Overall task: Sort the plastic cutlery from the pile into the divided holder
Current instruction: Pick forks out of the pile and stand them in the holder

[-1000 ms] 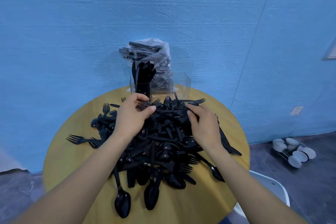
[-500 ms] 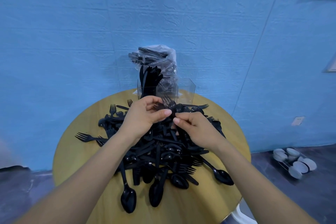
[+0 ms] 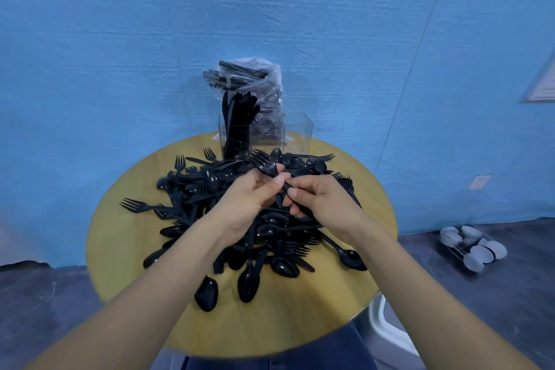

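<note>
A pile of black plastic cutlery (image 3: 210,198) covers the middle of the round wooden table (image 3: 126,237). Above the pile my left hand (image 3: 249,198) grips black forks (image 3: 262,164) whose tines point up and left. My right hand (image 3: 318,200) is beside it and pinches the handle end of a black piece (image 3: 286,188) where the two hands meet. The clear divided holder (image 3: 295,132) stands at the table's far edge, with black cutlery upright in its left compartment (image 3: 237,120); the right compartment looks bare.
A clear plastic bag of black cutlery (image 3: 255,87) leans on the blue wall behind the holder. A rack of white bowls (image 3: 471,246) sits on the floor at right. A white chair (image 3: 387,324) stands by the table's near right edge.
Both hands rose from the pile and came together; my left hand now holds forks lifted clear of the heap, and my right hand has moved left to pinch a handle.
</note>
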`<state>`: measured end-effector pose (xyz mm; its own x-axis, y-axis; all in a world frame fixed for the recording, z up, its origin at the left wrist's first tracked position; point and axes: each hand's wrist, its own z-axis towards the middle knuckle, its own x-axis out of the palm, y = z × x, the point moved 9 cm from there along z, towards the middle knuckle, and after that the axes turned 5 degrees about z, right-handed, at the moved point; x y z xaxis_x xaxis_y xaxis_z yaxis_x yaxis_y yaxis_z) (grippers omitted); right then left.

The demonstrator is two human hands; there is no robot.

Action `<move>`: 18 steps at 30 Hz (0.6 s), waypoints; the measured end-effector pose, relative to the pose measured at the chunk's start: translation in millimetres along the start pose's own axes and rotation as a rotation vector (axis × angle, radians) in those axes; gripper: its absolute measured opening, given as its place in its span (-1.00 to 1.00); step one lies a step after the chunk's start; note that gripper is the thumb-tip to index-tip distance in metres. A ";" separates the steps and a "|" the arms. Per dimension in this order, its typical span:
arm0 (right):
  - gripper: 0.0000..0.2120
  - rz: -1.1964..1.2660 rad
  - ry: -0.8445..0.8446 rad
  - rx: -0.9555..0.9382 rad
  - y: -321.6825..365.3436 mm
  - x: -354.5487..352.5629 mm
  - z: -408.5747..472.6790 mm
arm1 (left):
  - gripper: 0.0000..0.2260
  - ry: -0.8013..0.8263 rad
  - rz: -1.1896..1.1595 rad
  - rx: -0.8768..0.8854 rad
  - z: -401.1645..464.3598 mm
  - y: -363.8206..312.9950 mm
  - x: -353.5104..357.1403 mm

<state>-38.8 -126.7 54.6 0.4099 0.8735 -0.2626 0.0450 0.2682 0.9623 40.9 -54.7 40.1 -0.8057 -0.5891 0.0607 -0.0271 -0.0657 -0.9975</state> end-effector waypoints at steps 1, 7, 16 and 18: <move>-0.73 0.022 0.011 -0.001 0.9 3.9 -1.7 | -0.84 0.043 0.066 0.011 -5.4 3.6 6.6; -0.81 -0.192 -0.008 -0.020 -5.0 13.7 -15.7 | -0.72 -0.180 0.087 0.080 -26.7 -0.4 -12.4; -0.75 -0.647 -0.313 -0.013 -45.8 -1.8 -62.3 | -0.74 -0.363 0.516 0.146 -73.4 8.3 -41.1; -0.67 -0.637 -0.304 0.040 -54.5 2.9 -66.4 | -0.75 -0.352 0.555 0.156 -76.5 17.5 -38.5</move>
<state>-100.5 -111.9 -3.3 0.5289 0.3976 -0.7498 0.3918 0.6693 0.6313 26.1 28.5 17.5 -0.4343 -0.7946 -0.4243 0.4422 0.2223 -0.8689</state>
